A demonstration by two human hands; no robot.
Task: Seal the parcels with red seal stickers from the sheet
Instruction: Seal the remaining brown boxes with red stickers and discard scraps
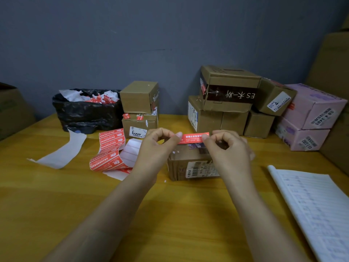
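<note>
A red seal sticker [192, 138] with white print is stretched flat between my hands. My left hand [156, 146] pinches its left end and my right hand [229, 150] pinches its right end. It hangs just above a small brown parcel [188, 165] with a barcode label, standing on the yellow table in front of me. The folded sticker sheet [110, 148], red stickers on white backing, lies to the left of the parcel.
A bin lined with a black bag [86, 112] holds peeled backing and red scraps at the back left. Two stacked boxes [139, 110] stand beside it. More brown boxes [228, 103] and pink boxes [309, 118] pile at the back right. A lined notebook [317, 205] lies at right.
</note>
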